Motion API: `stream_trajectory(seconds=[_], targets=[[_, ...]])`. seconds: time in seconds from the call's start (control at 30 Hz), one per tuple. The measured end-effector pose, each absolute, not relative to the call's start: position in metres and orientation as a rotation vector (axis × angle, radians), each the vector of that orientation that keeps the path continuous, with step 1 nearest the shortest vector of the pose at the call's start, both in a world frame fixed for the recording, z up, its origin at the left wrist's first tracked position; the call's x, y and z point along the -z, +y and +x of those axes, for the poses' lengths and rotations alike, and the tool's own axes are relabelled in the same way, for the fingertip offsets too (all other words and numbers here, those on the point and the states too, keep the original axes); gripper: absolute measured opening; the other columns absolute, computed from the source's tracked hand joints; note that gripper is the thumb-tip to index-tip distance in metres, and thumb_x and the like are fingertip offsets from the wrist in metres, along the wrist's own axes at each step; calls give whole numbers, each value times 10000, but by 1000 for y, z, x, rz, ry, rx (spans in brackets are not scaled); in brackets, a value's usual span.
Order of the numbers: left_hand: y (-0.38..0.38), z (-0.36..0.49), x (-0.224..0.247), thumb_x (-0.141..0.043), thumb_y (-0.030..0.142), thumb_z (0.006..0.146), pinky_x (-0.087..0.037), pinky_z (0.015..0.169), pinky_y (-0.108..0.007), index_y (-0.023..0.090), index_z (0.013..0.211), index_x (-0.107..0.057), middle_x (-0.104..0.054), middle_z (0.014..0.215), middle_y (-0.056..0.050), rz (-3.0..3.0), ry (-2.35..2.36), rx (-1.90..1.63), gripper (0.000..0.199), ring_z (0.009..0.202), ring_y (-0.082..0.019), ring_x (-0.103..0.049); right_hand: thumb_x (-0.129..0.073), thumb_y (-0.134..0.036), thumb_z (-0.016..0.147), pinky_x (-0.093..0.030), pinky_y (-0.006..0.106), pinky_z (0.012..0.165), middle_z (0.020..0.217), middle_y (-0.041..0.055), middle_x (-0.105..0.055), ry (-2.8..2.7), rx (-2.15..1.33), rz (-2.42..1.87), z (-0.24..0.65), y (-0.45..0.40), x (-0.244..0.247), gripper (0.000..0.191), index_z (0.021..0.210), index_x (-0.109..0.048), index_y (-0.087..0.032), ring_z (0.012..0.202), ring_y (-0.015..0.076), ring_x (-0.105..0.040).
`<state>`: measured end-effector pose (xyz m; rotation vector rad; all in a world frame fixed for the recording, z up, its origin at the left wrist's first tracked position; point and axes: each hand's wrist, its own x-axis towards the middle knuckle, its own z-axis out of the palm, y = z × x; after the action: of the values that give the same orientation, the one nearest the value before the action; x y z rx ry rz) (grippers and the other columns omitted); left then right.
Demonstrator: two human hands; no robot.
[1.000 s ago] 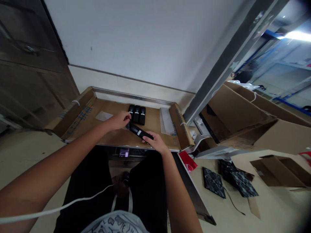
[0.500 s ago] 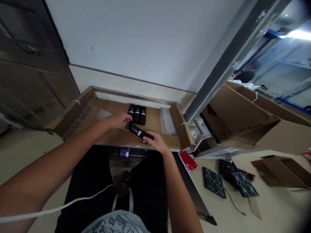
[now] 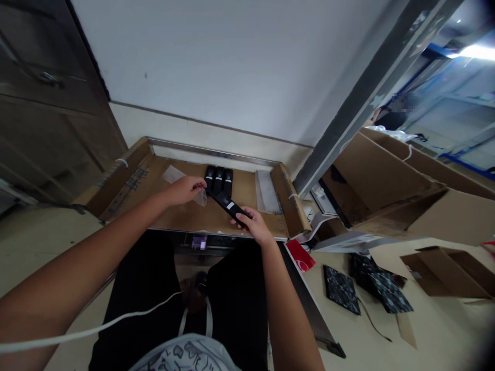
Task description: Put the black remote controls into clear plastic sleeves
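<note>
My right hand grips the near end of a slim black oblong device with a small white label, holding it slantwise over the cardboard-lined tray. A clear plastic bag hangs from the pinched fingers of my left hand, close to the far end of the device. Side by side beyond my hands lie three similar black devices, each with a white label. Another piece of clear plastic shows behind my left hand; I cannot tell whether it belongs to the same bag.
Flat translucent sleeves lie at the tray's right side. Cardboard walls bound the tray left and right. A large open carton stands to the right, with dark patterned pieces and another carton on the floor.
My right hand has tipped the device a little toward me and right. The plastic bag now hangs more freely from my left hand, and more plastic shows behind it.
</note>
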<state>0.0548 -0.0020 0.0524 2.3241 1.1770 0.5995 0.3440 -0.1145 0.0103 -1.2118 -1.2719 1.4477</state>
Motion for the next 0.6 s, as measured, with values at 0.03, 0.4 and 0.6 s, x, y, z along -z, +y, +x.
stream_trajectory(seconds=[0.03, 0.4, 0.6], targets=[[-3, 54, -52, -493, 287, 895, -500, 807, -319, 178, 1052, -683, -743, 998, -68, 2302, 1171, -620, 269, 885, -198, -671, -772, -447, 766, -410, 185, 504, 867, 55, -777, -1239, -1468, -1186, 345, -114, -11, 368, 978, -618, -189, 610, 105, -619], [-43, 77, -58, -509, 221, 903, -501, 811, -294, 188, 1046, -690, -743, 1033, -48, 2268, 1056, -730, 233, 903, -180, -676, -752, -248, 637, -510, 241, 475, 1073, 79, -743, -885, -1499, -1182, 272, -121, -37, 311, 923, -644, -188, 765, 202, -732], [-53, 82, -59, -508, 199, 900, -484, 785, -291, 199, 1035, -690, -745, 1007, -39, 2294, 1054, -750, 227, 882, -182, -678, -737, -238, 623, -499, 226, 476, 1076, 53, -731, -820, -1543, -1226, 269, -130, -43, 362, 952, -589, -210, 763, 201, -747]])
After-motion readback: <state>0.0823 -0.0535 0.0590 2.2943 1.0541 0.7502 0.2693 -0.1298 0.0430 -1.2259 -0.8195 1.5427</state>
